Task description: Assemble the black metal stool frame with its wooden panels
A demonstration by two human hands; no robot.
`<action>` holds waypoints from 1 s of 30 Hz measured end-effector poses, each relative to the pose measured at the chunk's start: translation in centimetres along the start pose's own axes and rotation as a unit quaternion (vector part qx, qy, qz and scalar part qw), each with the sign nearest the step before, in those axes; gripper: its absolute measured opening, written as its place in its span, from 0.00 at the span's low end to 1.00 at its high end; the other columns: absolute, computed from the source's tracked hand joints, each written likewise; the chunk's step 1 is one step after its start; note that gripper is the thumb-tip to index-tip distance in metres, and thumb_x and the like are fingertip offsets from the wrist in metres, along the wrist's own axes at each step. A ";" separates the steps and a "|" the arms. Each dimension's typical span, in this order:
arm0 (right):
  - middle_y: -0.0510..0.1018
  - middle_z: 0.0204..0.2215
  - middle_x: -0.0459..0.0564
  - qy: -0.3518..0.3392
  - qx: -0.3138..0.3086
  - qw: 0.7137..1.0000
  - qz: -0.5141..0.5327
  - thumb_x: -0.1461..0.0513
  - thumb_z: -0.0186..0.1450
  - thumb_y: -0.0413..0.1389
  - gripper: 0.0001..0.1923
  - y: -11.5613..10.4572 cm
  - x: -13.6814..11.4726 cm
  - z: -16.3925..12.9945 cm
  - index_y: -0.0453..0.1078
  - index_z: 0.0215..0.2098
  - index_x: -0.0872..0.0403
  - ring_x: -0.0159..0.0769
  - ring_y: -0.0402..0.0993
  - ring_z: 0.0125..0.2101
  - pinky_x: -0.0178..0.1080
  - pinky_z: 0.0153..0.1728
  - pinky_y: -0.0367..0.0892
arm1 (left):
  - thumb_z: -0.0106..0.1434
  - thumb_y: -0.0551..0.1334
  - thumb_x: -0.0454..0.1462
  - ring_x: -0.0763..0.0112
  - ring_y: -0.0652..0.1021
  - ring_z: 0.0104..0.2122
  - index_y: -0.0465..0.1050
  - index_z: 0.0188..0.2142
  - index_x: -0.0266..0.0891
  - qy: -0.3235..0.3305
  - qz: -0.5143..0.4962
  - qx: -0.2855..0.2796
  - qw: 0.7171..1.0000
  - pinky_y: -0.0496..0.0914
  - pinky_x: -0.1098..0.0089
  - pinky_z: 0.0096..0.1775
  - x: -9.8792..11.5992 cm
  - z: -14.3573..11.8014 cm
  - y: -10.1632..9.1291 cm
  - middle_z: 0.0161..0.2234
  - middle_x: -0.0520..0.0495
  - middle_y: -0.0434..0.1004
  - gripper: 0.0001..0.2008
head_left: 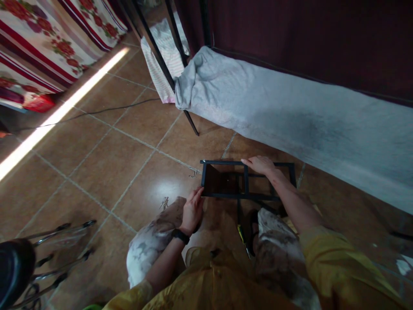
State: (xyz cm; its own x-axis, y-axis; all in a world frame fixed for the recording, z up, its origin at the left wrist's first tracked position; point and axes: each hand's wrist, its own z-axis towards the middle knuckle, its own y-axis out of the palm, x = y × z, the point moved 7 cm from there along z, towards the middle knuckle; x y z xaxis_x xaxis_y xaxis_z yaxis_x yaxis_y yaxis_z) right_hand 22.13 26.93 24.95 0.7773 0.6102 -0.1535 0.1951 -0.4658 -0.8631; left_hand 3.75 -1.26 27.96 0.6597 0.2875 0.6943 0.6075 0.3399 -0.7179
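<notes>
Brown tiled floor [106, 168]: black metal frame [247, 181], loose screws [164, 202], black cable [106, 110].
</notes>
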 end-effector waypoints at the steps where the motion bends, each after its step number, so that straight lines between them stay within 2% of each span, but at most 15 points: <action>1: 0.79 0.41 0.60 -0.002 0.001 1.000 0.001 0.37 0.64 0.27 0.43 0.0 0.0 0.0 0.77 0.39 0.53 0.49 0.74 0.45 0.46 0.46 0.65 | 0.64 0.57 0.37 0.67 0.75 0.42 0.68 0.49 0.42 -0.021 0.006 0.023 0.999 0.71 0.65 0.44 -0.3 -0.1 -0.3 0.47 0.44 0.69 0.14; 3: 0.79 0.40 0.60 -0.005 0.004 1.000 0.002 0.37 0.64 0.27 0.44 0.0 0.0 0.0 0.77 0.39 0.53 0.49 0.74 0.46 0.46 0.46 0.64 | 0.62 0.60 0.40 0.67 0.75 0.36 0.70 0.44 0.40 -0.062 0.025 0.063 0.996 0.71 0.66 0.40 -1.0 -0.2 -0.8 0.41 0.46 0.70 0.11; 4: 0.79 0.40 0.60 -0.008 0.005 1.000 0.002 0.37 0.64 0.27 0.44 0.0 0.0 0.0 0.77 0.39 0.53 0.49 0.74 0.46 0.46 0.46 0.64 | 0.63 0.59 0.41 0.68 0.75 0.34 0.71 0.40 0.40 -0.068 0.034 0.064 0.995 0.71 0.66 0.38 -1.2 -0.1 -0.8 0.38 0.47 0.71 0.09; 6: 0.79 0.40 0.60 -0.009 0.004 1.000 -0.001 0.37 0.63 0.26 0.44 0.1 0.1 0.0 0.77 0.39 0.52 0.50 0.74 0.45 0.47 0.46 0.64 | 0.65 0.56 0.39 0.68 0.74 0.33 0.71 0.35 0.40 -0.047 0.045 0.033 0.997 0.71 0.66 0.39 -1.1 0.0 -0.4 0.35 0.47 0.71 0.07; 9: 0.79 0.41 0.60 -0.006 -0.002 1.000 -0.003 0.37 0.63 0.27 0.44 0.1 0.2 0.0 0.77 0.41 0.52 0.50 0.74 0.45 0.47 0.46 0.64 | 0.66 0.52 0.34 0.69 0.75 0.37 0.71 0.41 0.39 0.012 0.048 -0.024 0.999 0.71 0.66 0.43 -0.5 0.1 0.3 0.40 0.45 0.71 0.10; 12: 0.79 0.42 0.61 0.001 -0.005 1.000 0.002 0.37 0.64 0.27 0.44 0.1 0.2 0.0 0.76 0.42 0.53 0.48 0.74 0.46 0.46 0.47 0.64 | 0.66 0.53 0.34 0.68 0.75 0.40 0.68 0.49 0.40 0.017 0.048 -0.026 0.998 0.71 0.67 0.44 -0.2 0.2 0.1 0.44 0.44 0.71 0.13; 14: 0.79 0.42 0.61 0.000 -0.005 1.000 0.005 0.38 0.64 0.27 0.44 0.1 0.1 0.0 0.76 0.42 0.53 0.48 0.74 0.46 0.45 0.47 0.64 | 0.65 0.57 0.37 0.68 0.75 0.39 0.69 0.47 0.40 -0.010 0.044 0.007 0.999 0.71 0.67 0.42 -0.3 0.4 -0.5 0.42 0.45 0.72 0.12; 16: 0.79 0.42 0.60 -0.004 -0.005 1.000 0.005 0.37 0.64 0.27 0.44 0.1 0.0 0.0 0.76 0.41 0.53 0.48 0.74 0.46 0.46 0.47 0.64 | 0.64 0.58 0.38 0.68 0.75 0.36 0.70 0.41 0.40 -0.025 0.045 0.027 0.998 0.71 0.67 0.40 -0.3 0.5 -0.9 0.37 0.47 0.72 0.07; 18: 0.79 0.42 0.60 -0.007 -0.005 1.000 0.004 0.37 0.64 0.27 0.44 0.1 -0.1 -0.1 0.76 0.41 0.52 0.49 0.74 0.46 0.46 0.47 0.64 | 0.65 0.56 0.36 0.68 0.75 0.34 0.71 0.36 0.39 -0.014 0.051 0.021 0.998 0.71 0.67 0.40 0.0 0.6 -0.8 0.35 0.47 0.72 0.06; 19: 0.79 0.41 0.60 -0.007 -0.005 1.000 0.004 0.37 0.64 0.27 0.44 0.1 -0.1 -0.1 0.76 0.41 0.52 0.49 0.74 0.46 0.46 0.47 0.64 | 0.65 0.54 0.34 0.68 0.75 0.36 0.71 0.37 0.39 0.001 0.052 0.004 0.999 0.71 0.67 0.41 0.2 0.5 -0.6 0.36 0.46 0.72 0.07; 22: 0.79 0.41 0.60 -0.011 0.005 1.000 0.002 0.38 0.64 0.26 0.44 0.0 0.0 -0.1 0.76 0.41 0.52 0.49 0.74 0.45 0.46 0.46 0.65 | 0.65 0.52 0.29 0.67 0.75 0.43 0.69 0.47 0.40 0.042 0.041 -0.047 0.997 0.71 0.66 0.46 0.7 0.2 0.1 0.45 0.44 0.71 0.14; 24: 0.79 0.40 0.60 -0.011 0.007 1.000 0.001 0.38 0.64 0.26 0.44 0.0 0.0 -0.1 0.77 0.40 0.52 0.49 0.74 0.45 0.46 0.45 0.65 | 0.64 0.54 0.32 0.67 0.75 0.42 0.66 0.52 0.41 0.020 0.039 -0.018 0.999 0.71 0.65 0.44 0.3 0.2 -0.2 0.47 0.43 0.69 0.16; 27: 0.79 0.41 0.60 -0.009 0.003 1.000 0.001 0.37 0.64 0.26 0.44 0.2 0.1 0.0 0.77 0.40 0.53 0.49 0.74 0.46 0.46 0.47 0.64 | 0.64 0.57 0.37 0.67 0.75 0.34 0.69 0.44 0.40 -0.026 0.056 0.037 0.997 0.72 0.65 0.39 -0.4 0.4 -0.8 0.40 0.45 0.70 0.09; 30: 0.79 0.41 0.60 -0.009 0.002 1.000 0.001 0.37 0.64 0.26 0.44 0.3 0.1 0.1 0.76 0.40 0.53 0.48 0.74 0.46 0.46 0.47 0.64 | 0.66 0.53 0.36 0.68 0.75 0.33 0.71 0.38 0.40 -0.007 0.074 -0.004 0.997 0.71 0.66 0.39 -0.3 0.4 -0.1 0.36 0.45 0.72 0.08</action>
State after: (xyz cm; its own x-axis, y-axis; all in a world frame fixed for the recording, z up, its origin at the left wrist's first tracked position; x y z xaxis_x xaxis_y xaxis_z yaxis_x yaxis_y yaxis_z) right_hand 22.25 26.91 24.65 0.7666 0.6207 -0.1643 0.1915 -0.4652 -0.8643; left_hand 3.32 -1.06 27.82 0.7364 0.3467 0.5809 0.5073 0.2852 -0.8132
